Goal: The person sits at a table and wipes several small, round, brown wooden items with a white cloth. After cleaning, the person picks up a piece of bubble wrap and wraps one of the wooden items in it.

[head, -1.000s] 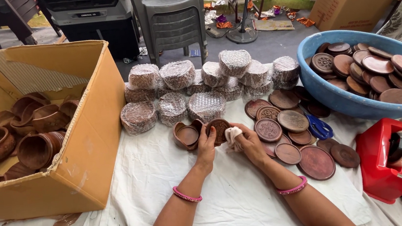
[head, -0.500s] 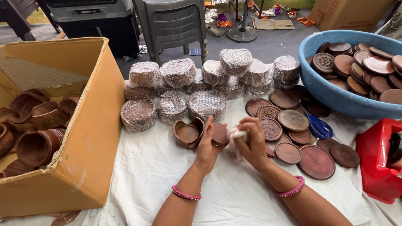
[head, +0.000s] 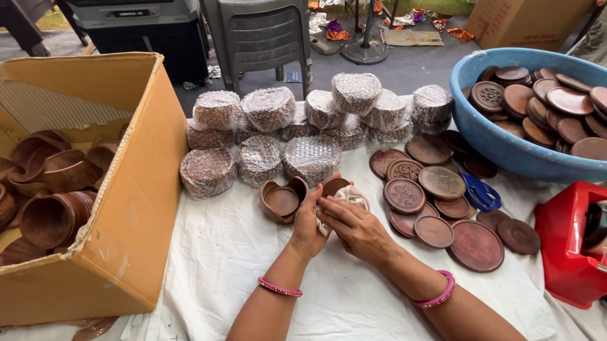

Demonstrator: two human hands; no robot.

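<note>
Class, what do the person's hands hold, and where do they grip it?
Both the left hand and right hand hold a small brown piece in clear wrap, by its lower sides.

An informal packing station for handmade clay goods, set up in the open under a canopy. A surface (head: 241, 290) draped in white cloth carries stacks of bubble-wrapped bundles (head: 269, 133), loose brown clay discs (head: 439, 209), blue scissors (head: 480, 193) and a red tape dispenser (head: 578, 243). A cardboard box (head: 124, 212) holds unwrapped clay bowls, and a blue plastic tub (head: 512, 152) holds more discs. Behind stand stacked grey plastic chairs (head: 257, 17), another carton (head: 531, 7), a pole base and grass.
</note>
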